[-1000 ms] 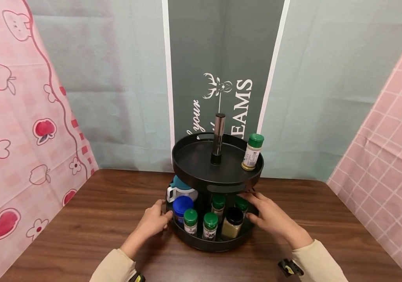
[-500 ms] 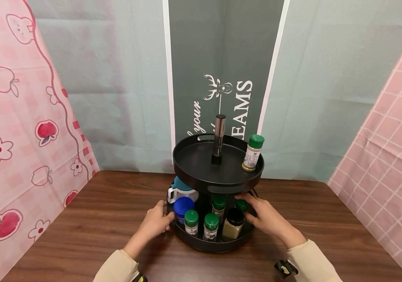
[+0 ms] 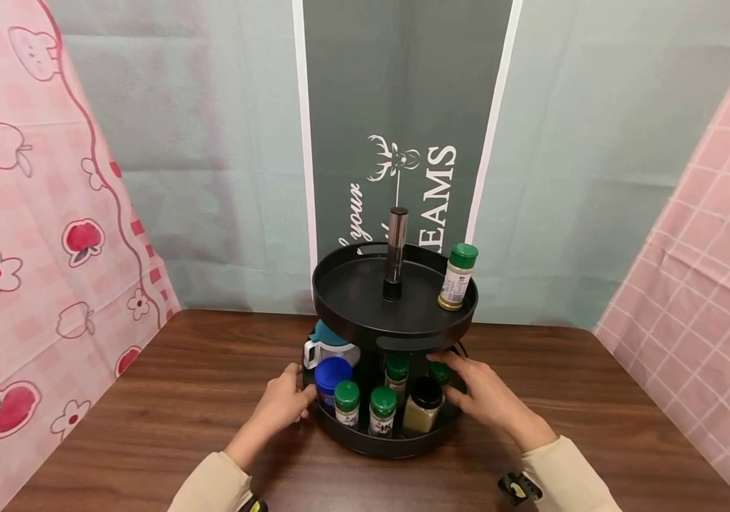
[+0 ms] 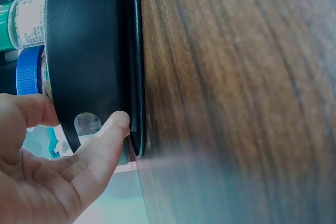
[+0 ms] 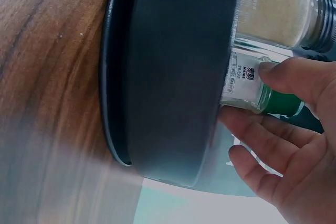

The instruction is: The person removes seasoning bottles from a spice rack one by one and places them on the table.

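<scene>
A black two-tier turntable rack (image 3: 390, 446) stands on the table. My left hand (image 3: 283, 398) grips the left side of its lower tray (image 4: 86, 35), thumb at the rim and fingers against the outer wall by a handle cutout. With my right hand (image 3: 489, 395) I hold a green-capped spice jar (image 5: 244, 80) between thumb and fingers, at the lower tray's right side. Beside that jar is a black-capped jar of pale powder (image 5: 273, 6). Several other containers share the lower tray, among them a blue-lidded jar (image 3: 333, 373) and green-capped jars (image 3: 382, 409).
On the upper tray (image 3: 358, 302) a green-capped spice jar (image 3: 457, 279) stands at the right, and a post (image 3: 396, 249) rises from the centre. A teal-lidded container with a white handle (image 3: 323, 352) sits at the back left below. Fabric hangings surround the wooden table (image 3: 211, 370).
My right hand has shifted slightly left, its fingertips reaching farther over the green-capped jar. The left hand and the rack look nearly unchanged.
</scene>
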The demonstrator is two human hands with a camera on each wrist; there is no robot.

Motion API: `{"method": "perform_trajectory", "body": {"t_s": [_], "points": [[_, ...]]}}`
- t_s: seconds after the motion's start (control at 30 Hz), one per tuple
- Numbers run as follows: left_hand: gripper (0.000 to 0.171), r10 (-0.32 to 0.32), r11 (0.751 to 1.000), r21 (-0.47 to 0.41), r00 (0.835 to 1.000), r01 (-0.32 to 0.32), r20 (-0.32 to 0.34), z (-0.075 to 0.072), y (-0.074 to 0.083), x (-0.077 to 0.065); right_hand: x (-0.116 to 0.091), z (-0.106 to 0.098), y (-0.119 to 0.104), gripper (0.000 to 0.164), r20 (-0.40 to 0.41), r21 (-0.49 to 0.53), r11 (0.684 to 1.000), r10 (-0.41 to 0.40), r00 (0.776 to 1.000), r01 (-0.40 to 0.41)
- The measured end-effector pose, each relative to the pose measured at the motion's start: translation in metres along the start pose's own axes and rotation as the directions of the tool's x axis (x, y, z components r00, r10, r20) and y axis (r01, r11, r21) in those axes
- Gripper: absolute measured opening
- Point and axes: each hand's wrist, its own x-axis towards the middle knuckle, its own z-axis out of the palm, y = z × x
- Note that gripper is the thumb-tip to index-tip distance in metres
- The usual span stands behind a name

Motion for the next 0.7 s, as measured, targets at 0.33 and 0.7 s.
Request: {"method": "perform_trajectory", "body": {"t_s": [0.33, 0.7], "points": [[0.05, -0.006, 1.0, 0.005, 1.0, 0.006, -0.005, 0.001, -0.001, 0.0, -0.002, -0.02, -0.005, 0.041, -0.092, 0.028, 0.999, -0.024, 0.995, 0.026], [0.05, -0.005, 1.0, 0.002, 1.0, 0.005, -0.018, 0.003, -0.001, -0.001, 0.0, -0.03, -0.007, 0.033, -0.106, 0.021, 1.0, -0.009, 0.994, 0.011]]}}
